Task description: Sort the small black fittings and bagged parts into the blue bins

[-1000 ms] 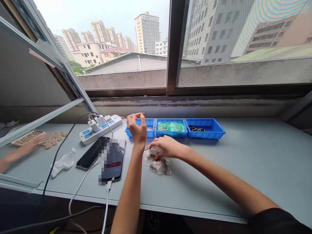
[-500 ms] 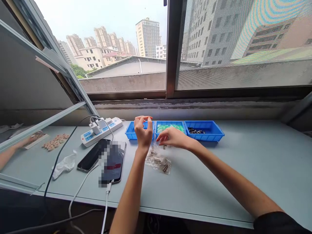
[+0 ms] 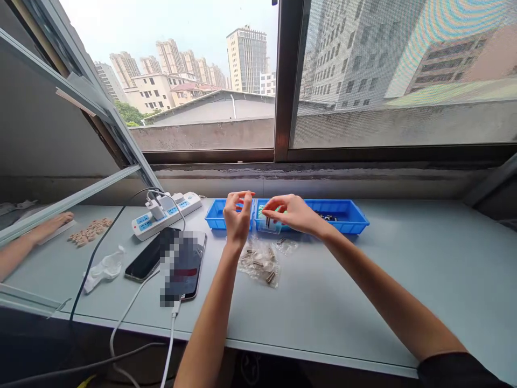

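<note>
My right hand [image 3: 293, 213] pinches a small clear plastic bag [image 3: 270, 225], which hangs from the fingertips with dark, thin metal pieces inside. To its left my left hand [image 3: 237, 215] is raised with fingers curled and the thumb near the index finger; what it holds, if anything, I cannot make out. Below the hands, a pile of small clear bags [image 3: 258, 264] with short metal pins lies on the table. One more such bag [image 3: 286, 246] lies just right of the pile. Behind the hands stand blue bins [image 3: 343, 216], partly covered by them.
A power strip [image 3: 165, 215] with plugs, two phones [image 3: 183, 269] with white cables, a crumpled tissue [image 3: 104, 271] and a heap of small tan pieces [image 3: 89, 231] are on the left. Beyond a metal frame [image 3: 72, 205], another person's hand [image 3: 52, 226] rests on the table.
My right hand has risen slightly and moved right, lifting a small bag in front of the middle bin. My left hand has hardly moved. The other person's hand shifted.
</note>
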{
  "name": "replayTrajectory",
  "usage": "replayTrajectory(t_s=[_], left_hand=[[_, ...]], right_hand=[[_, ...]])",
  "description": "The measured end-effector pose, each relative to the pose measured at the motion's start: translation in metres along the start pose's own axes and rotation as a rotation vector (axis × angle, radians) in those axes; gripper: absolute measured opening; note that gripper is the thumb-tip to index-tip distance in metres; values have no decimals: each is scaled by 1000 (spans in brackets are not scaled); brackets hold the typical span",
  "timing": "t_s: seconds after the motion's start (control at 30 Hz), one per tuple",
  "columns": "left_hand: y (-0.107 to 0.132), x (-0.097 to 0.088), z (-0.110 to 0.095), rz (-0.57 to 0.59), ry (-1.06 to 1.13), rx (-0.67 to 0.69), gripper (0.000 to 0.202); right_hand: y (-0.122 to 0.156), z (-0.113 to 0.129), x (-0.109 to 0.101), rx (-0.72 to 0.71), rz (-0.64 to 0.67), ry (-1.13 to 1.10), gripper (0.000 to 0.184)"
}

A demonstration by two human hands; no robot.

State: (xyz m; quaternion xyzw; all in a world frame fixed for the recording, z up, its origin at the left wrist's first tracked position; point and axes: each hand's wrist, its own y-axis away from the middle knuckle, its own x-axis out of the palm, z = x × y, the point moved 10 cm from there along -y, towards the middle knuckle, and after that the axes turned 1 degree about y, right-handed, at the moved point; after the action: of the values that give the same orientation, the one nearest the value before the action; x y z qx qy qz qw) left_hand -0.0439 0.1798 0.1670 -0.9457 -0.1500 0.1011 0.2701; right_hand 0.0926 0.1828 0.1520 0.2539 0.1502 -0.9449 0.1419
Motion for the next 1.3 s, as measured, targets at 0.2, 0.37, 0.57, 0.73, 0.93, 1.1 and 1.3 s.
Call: replayTrajectory(t_s=[0.2, 0.37, 0.57, 0.73, 0.93, 1.1, 1.3], left_hand=[[5, 28, -9, 272, 189, 10, 40], [3, 24, -5, 227, 227, 3, 31], [-1, 15, -5, 145, 211, 45, 24], [1, 16, -10, 170, 161, 79, 26], [-2, 11, 0, 102, 147, 28, 26], [-7, -17, 20, -146, -35, -88, 22], [-8, -43, 24, -328, -393, -18, 18]], right_hand=[[2, 5, -36, 16, -219, -337, 45], [4, 14, -29, 8, -35, -408, 52], [8, 28, -45, -173, -176, -150, 23], [15, 41, -56, -285, -346, 42, 13], [12, 31, -44, -68, -255, 128, 28], [17, 16, -30, 104, -60, 489, 56], [38, -61, 15, 422, 501, 702, 37]])
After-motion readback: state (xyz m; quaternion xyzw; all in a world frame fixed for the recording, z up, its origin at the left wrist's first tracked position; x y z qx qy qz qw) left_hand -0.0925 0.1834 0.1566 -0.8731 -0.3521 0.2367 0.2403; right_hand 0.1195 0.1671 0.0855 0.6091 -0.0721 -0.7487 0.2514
